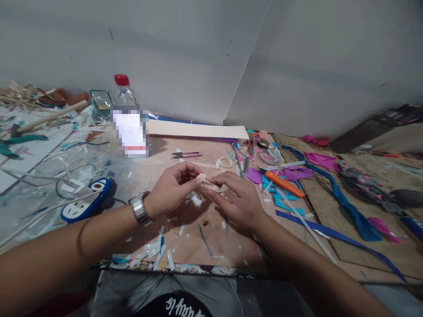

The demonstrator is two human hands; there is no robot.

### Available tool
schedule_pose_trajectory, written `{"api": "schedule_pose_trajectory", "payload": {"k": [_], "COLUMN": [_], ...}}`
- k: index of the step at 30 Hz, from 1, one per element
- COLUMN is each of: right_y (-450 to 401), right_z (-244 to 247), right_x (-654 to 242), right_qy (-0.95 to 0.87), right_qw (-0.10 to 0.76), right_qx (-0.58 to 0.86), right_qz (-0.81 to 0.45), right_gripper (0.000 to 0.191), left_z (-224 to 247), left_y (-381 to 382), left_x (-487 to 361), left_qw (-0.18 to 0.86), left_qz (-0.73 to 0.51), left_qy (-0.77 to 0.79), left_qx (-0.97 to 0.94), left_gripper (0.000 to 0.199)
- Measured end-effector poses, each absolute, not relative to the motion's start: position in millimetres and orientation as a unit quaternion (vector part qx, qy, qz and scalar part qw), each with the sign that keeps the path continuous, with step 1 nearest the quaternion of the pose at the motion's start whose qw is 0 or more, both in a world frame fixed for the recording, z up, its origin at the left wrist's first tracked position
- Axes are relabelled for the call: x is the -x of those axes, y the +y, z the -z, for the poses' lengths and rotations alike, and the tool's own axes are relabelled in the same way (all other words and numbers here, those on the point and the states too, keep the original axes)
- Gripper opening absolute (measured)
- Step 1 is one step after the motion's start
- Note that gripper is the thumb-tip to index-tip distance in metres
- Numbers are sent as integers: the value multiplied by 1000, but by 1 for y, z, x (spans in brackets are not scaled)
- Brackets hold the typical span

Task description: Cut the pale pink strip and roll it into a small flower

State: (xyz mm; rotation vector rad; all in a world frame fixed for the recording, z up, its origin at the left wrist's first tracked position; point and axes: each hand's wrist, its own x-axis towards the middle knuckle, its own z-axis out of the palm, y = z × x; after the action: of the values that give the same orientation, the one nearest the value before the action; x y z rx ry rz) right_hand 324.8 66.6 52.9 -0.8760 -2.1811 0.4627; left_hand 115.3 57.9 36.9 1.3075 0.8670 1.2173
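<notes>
Just above the middle of the worktable [228, 244], my left hand [176, 187] pinches a small pale, cream-coloured piece [213, 186] between thumb and forefinger. From the other side, the thumb and fingertips of my right hand [238, 199] close on the same piece. It looks thin and partly folded, but its kind is too small to make out. Beneath my left hand lies a small white scrap [194, 200]. Beyond the hands are pink-handled thread snips [187, 155] and a roll of tape [226, 162].
Right of my hands lie an orange utility knife [284, 184], a blue strip [340, 242] and coloured scraps. A red-capped bottle [127, 94] stands back left, before the wall. At left are a blue-and-white power strip [86, 200], cables, green-handled pliers [28, 139] and a hammer [53, 118].
</notes>
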Motion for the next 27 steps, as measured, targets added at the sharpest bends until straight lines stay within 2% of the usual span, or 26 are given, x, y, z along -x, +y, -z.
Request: {"api": "schedule_pose_trajectory", "payload": {"k": [5,10,17,27], "right_y": [66,66,66,67], "right_z": [-55,-55,-58,-55], "right_x": [-325,-325,-325,-325], "right_qy": [-847,-845,-850,-847], "right_qw": [369,388,363,376], "right_qx": [339,321,320,323], "right_qz": [-175,-179,-206,-192], "right_gripper": [18,9,16,14], "left_z": [-37,-38,-42,-40], "left_y": [59,59,55,55], "left_x": [-114,-114,-116,-116], "left_qw": [546,562,592,546], "left_qz": [-525,-519,-491,-475], "left_qy": [358,350,322,342], "left_qx": [-545,-540,-552,-600], "left_gripper": [17,16,12,13]}}
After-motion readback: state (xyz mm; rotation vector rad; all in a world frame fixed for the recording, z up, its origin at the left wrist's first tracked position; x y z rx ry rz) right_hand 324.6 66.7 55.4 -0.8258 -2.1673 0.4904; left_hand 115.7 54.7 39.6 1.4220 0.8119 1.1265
